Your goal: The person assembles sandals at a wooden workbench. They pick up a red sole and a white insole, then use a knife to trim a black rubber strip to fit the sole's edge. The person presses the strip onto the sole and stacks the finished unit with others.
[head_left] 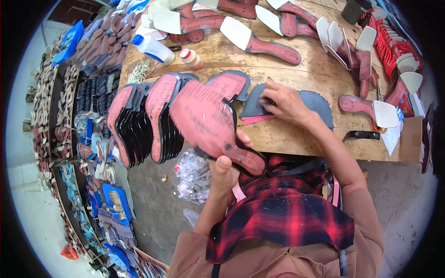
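My left hand (226, 172) grips a pink shoe insole (204, 118) by its narrow heel end, the thumb on the near side. The insole is smeared by motion, so I cannot tell whether it is one or several together. Curled fingers of my right hand (286, 103) rest at dark grey cut pieces (252, 103) on the table, with a pink edge showing below them. What these fingers hold, if anything, is hidden. Another dark grey piece (317, 104) lies under the right wrist. Left of the held insole, two rows of pink and black insoles (162, 118) overhang the table edge.
On the wooden table (320, 60) stand a white bottle with blue cap (153, 48) and a small bottle with red lettering (191, 59). Pink insoles with white front parts (259, 44) lie along the back. A black-handled tool (364, 135) lies near the right edge. Loaded shelves (60, 134) line the left.
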`<action>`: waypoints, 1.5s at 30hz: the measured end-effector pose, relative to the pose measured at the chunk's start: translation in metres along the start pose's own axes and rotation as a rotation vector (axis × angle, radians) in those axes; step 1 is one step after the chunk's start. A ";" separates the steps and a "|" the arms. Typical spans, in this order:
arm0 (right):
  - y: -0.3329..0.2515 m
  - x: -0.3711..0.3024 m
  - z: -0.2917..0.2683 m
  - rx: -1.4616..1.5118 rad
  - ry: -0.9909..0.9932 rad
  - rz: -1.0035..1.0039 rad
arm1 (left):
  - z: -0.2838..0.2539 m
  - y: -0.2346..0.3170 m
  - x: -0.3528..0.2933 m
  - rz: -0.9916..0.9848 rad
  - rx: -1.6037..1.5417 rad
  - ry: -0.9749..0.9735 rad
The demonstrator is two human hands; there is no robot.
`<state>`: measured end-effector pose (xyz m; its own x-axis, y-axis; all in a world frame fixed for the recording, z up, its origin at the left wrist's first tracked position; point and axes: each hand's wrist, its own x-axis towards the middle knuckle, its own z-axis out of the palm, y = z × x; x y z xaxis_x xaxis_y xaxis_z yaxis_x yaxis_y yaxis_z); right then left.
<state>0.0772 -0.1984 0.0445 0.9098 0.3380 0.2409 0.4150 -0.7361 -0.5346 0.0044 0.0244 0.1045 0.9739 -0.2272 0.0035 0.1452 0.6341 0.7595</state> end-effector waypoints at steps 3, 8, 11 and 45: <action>-0.013 -0.004 -0.007 0.012 0.019 -0.049 | -0.016 0.000 -0.005 -0.217 0.505 -0.152; -0.006 -0.006 -0.004 -0.002 -0.042 -0.115 | -0.012 0.002 0.001 -0.030 1.361 -0.878; 0.000 -0.003 -0.002 0.054 -0.033 -0.166 | -0.009 -0.014 0.004 -0.009 1.447 -0.826; 0.029 0.016 -0.063 0.982 0.658 0.566 | -0.015 -0.023 0.037 0.074 1.639 -0.833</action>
<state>0.1039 -0.2515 0.0834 0.9035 -0.4283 -0.0114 0.0563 0.1451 -0.9878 0.0396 0.0126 0.0771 0.5666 -0.8229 -0.0426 -0.6815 -0.4971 0.5370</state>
